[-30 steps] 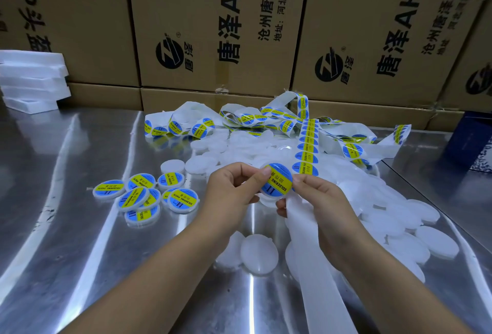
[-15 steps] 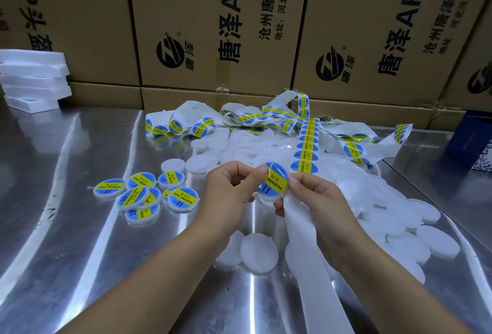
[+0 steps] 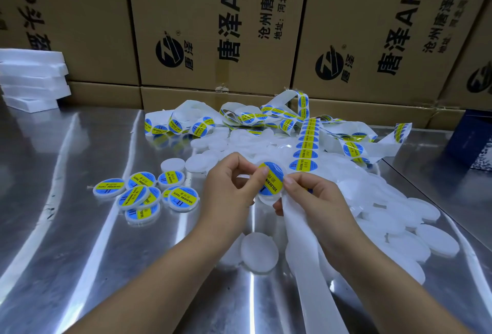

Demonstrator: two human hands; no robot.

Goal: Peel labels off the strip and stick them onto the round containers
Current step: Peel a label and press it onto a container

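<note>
My left hand (image 3: 231,187) holds a round white container (image 3: 269,198) with its fingers curled round the rim. A blue and yellow label (image 3: 271,178) lies on its top. My right hand (image 3: 308,198) pinches the label's right edge and also holds the white backing strip (image 3: 306,248), which runs down toward me. Beyond the hands the label strip (image 3: 306,144) with several unpeeled labels snakes back across the table. Unlabelled white containers (image 3: 399,222) are heaped at the right.
Several labelled containers (image 3: 149,195) lie in a cluster at the left on the steel table (image 3: 80,240). Cardboard boxes (image 3: 213,27) wall off the back. White foam slabs (image 3: 32,78) are stacked at far left. A dark blue box (image 3: 471,142) stands at the right.
Both hands have drawn slightly closer together over the container, and the label now lies further onto its top. The strip has shifted a little with my right hand.
</note>
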